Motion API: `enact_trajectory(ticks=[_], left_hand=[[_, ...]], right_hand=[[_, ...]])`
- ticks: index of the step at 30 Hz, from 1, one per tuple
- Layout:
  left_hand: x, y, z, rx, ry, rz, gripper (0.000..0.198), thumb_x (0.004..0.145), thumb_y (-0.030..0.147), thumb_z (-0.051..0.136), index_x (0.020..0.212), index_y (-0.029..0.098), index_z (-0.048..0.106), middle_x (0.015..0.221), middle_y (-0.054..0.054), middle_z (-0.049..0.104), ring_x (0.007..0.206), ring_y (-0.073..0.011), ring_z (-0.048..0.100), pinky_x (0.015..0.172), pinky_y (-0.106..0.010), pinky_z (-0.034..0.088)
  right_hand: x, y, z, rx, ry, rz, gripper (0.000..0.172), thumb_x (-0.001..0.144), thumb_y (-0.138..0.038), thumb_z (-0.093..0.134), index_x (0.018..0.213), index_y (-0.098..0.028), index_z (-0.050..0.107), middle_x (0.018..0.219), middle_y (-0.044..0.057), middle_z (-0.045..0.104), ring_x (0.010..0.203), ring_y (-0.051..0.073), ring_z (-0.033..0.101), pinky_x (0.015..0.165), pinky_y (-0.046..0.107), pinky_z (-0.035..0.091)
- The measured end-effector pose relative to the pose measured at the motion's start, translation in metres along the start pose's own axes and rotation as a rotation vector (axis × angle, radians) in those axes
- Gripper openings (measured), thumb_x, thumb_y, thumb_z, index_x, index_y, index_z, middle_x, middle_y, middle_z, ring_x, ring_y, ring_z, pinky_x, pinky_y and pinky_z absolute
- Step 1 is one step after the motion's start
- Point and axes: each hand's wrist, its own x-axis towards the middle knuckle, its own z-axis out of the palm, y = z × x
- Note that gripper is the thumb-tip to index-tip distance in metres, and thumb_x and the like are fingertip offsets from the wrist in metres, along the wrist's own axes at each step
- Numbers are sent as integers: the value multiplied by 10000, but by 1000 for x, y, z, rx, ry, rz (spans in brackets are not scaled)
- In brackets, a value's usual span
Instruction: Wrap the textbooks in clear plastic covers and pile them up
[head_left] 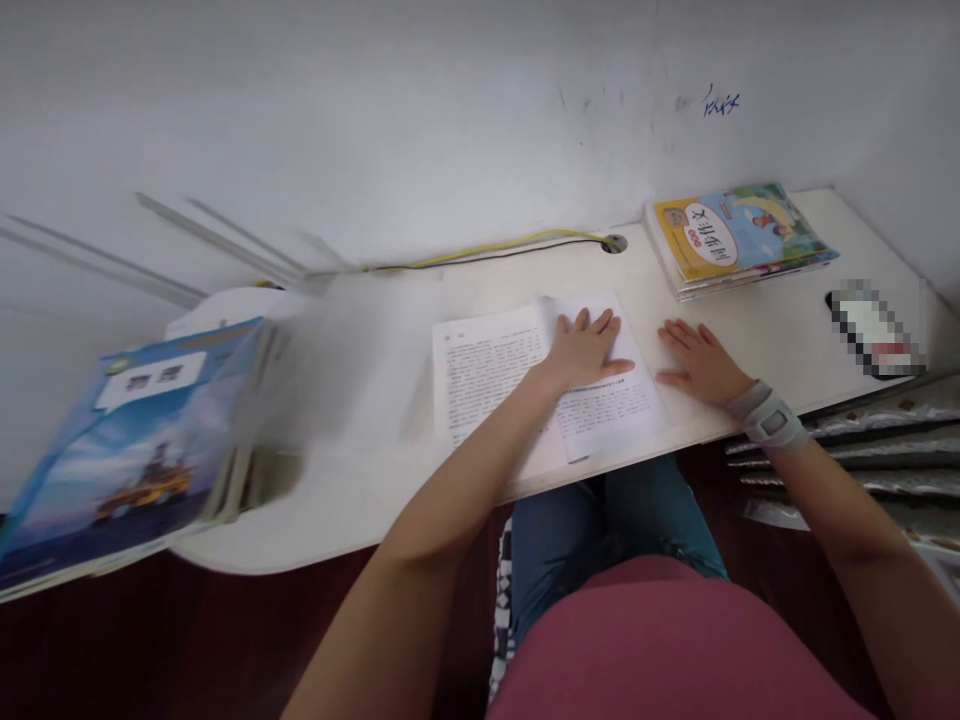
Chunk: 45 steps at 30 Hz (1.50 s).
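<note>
An open book (pixel 491 375) with printed text lies on the white table (pixel 360 480) in front of me. My left hand (pixel 589 350) rests flat on its right-hand page, fingers spread, covering part of the upper text. Just right of the book, my right hand (pixel 703 362) lies palm down on the tabletop with its fingers apart, holding nothing. A grey band with a watch-like face (pixel 769 415) is round my right wrist.
Stacked books with a blue cover (pixel 161 430) stand at the left. A yellow-covered stack (pixel 739 235) sits at the back right, near a phone-like object (pixel 874 330), partly pixelated. A yellow cable (pixel 495 245) runs along the wall into a table hole (pixel 615 245).
</note>
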Motion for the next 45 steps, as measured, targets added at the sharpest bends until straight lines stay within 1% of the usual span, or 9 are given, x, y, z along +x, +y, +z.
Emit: enact_trajectory(ticks=[10, 17, 22, 26, 29, 33, 36, 40, 45], left_hand=[[17, 2, -3, 22, 10, -14, 864, 833, 718, 340, 1506, 195, 201, 1578, -109, 177, 1408, -447, 121, 1077, -655, 134], [6, -1, -3, 33, -6, 83, 782, 869, 654, 370, 1496, 208, 229, 1573, -94, 200, 1418, -363, 179, 1115, -587, 117], [14, 1, -1, 8, -2, 81, 850, 856, 677, 368, 1505, 163, 176, 1567, -127, 208, 1429, -344, 166, 1126, -561, 127], [9, 9, -5, 25, 81, 66, 871, 875, 679, 308, 1506, 106, 129, 1549, -182, 232, 1429, -335, 181, 1134, -564, 91], [-17, 6, -6, 27, 190, -9, 859, 870, 702, 264, 1509, 140, 150, 1566, -168, 186, 1437, -381, 98, 1116, -619, 67], [-64, -9, 13, -126, 242, -148, 862, 844, 731, 287, 1519, 224, 111, 1590, -150, 62, 1428, -429, 57, 1081, -632, 201], [-81, -14, 37, -278, 255, -134, 881, 849, 716, 313, 1520, 216, 42, 1583, -191, 23, 1433, -403, 76, 1087, -607, 224], [-74, -8, 58, -334, 332, -80, 895, 842, 699, 373, 1517, 199, 65, 1579, -203, -13, 1437, -387, 21, 1111, -591, 192], [-56, -5, 63, -285, 401, -25, 901, 827, 703, 401, 1507, 179, 128, 1581, -196, 35, 1434, -386, -7, 1125, -585, 178]], right_hand=[[11, -1, 1, -20, 2, -41, 804, 885, -691, 241, 1426, -108, 363, 1519, 171, 313, 1410, 299, 258, 1117, 516, 211], [13, -1, 0, 1, 5, -29, 821, 877, -706, 221, 1414, -107, 384, 1510, 164, 335, 1400, 292, 282, 1116, 516, 219], [13, 0, 2, 16, 20, -31, 796, 879, -699, 246, 1412, -127, 392, 1511, 157, 337, 1400, 300, 279, 1113, 524, 218], [13, 1, 2, 23, 23, -23, 781, 883, -687, 266, 1403, -121, 403, 1505, 162, 347, 1397, 297, 286, 1116, 517, 221], [13, 2, 3, 32, 34, -13, 763, 881, -677, 309, 1392, -122, 422, 1519, 166, 318, 1408, 296, 261, 1122, 490, 227], [14, 4, 5, 56, 59, 28, 774, 868, -680, 348, 1396, -118, 420, 1532, 188, 275, 1416, 306, 238, 1119, 477, 242], [15, 3, 6, 58, 58, 20, 828, 851, -718, 318, 1395, -102, 415, 1514, 207, 302, 1402, 321, 265, 1115, 493, 240], [14, 1, 4, 38, 51, 9, 919, 818, -768, 278, 1391, -61, 405, 1498, 234, 318, 1397, 335, 273, 1117, 485, 237], [12, 0, 3, 23, 40, 7, 912, 821, -768, 261, 1401, -78, 398, 1499, 221, 325, 1401, 329, 265, 1113, 487, 244]])
